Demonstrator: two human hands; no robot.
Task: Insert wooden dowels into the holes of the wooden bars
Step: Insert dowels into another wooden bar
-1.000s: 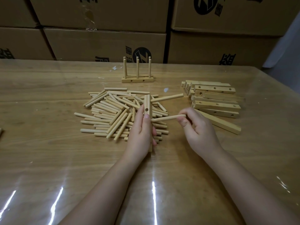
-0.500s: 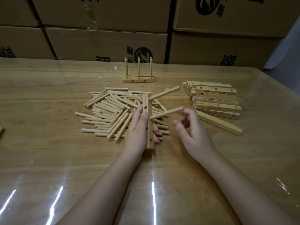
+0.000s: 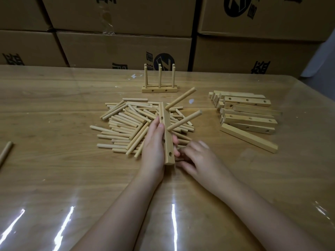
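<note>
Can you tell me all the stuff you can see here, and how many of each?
Table: one, wood under a glossy clear cover.
Loose dowels: many, pale wood, heaped mid-table.
Held bar: one, pale wood, above the heap's near right side.
Inserted dowels: two, sticking out of the held bar rightward.
Finished bar: one, three upright dowels, behind the heap.
Stacked bars: several, pale wood, right of the heap.
Stray dowel: one, left edge.
Cardboard boxes: several, brown, behind the table.
Left hand: grips the held bar.
Right hand: fingers at the heap's near edge; grip unclear.
</note>
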